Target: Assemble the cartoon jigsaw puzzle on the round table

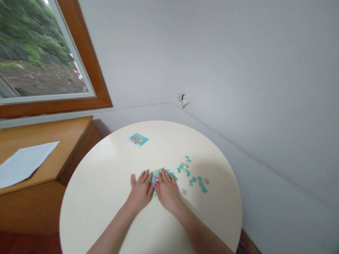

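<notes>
Head view: a partly joined jigsaw puzzle (154, 179), green with pink patches, flat on the pale round table (106, 197), beneath and between two bare hands, with much of its surface covered. Over its left side, the left hand (140, 192), palm down, fingers stretched out and slightly parted, little finger well off to the side. Over its right side, the right hand (168, 193), also palm down, fingers extended and close together across the puzzle. Both thumbs turned inward, near each other.

To the right of the right hand, a loose scatter of green puzzle pieces (194, 179), some near one another, a few paler. Just beside that hand, a lone greyish piece (184, 192). Farther back on the table, to the left, a colourful picture card (139, 139), well apart from the puzzle.

Beyond the table, a white wall (225, 70) with an outlet (180, 96) and a white plug (185, 100). At left, a wooden cabinet (71, 130) bearing a white sheet (26, 164), below a wood-framed window (103, 95) with greenery outside.
</notes>
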The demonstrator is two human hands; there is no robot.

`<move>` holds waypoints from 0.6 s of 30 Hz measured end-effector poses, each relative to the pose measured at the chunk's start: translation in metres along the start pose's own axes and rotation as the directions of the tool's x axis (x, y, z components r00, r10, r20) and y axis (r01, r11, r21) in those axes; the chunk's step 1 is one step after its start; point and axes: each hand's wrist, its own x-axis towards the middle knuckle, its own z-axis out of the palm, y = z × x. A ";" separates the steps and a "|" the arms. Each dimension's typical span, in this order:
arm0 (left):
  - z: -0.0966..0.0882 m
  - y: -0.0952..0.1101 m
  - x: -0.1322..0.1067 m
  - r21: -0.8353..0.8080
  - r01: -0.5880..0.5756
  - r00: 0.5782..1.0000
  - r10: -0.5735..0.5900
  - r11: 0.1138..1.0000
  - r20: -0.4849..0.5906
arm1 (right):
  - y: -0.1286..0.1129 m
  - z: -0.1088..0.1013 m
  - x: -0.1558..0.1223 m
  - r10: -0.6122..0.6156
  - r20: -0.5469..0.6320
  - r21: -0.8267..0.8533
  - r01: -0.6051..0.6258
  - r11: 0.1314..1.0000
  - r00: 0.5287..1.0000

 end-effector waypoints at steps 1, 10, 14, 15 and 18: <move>0.000 0.000 0.000 -0.011 0.004 1.000 -0.004 1.000 -0.007 | 0.000 0.000 0.000 0.002 -0.001 0.001 -0.002 1.000 1.000; 0.002 -0.003 0.001 -0.029 0.005 0.999 -0.006 1.000 -0.049 | 0.000 -0.002 0.000 0.012 0.013 -0.017 -0.012 1.000 1.000; 0.002 -0.005 0.002 -0.033 0.002 0.998 -0.004 0.999 -0.057 | 0.000 -0.001 0.000 0.012 0.000 -0.023 -0.012 1.000 1.000; 0.002 -0.006 0.002 -0.037 0.001 0.998 -0.003 0.999 -0.060 | 0.001 0.000 0.000 0.007 -0.010 -0.026 -0.007 1.000 1.000; 0.003 -0.007 0.002 -0.056 -0.002 0.998 -0.001 0.998 -0.057 | 0.001 0.001 0.000 0.000 -0.019 -0.028 0.000 1.000 1.000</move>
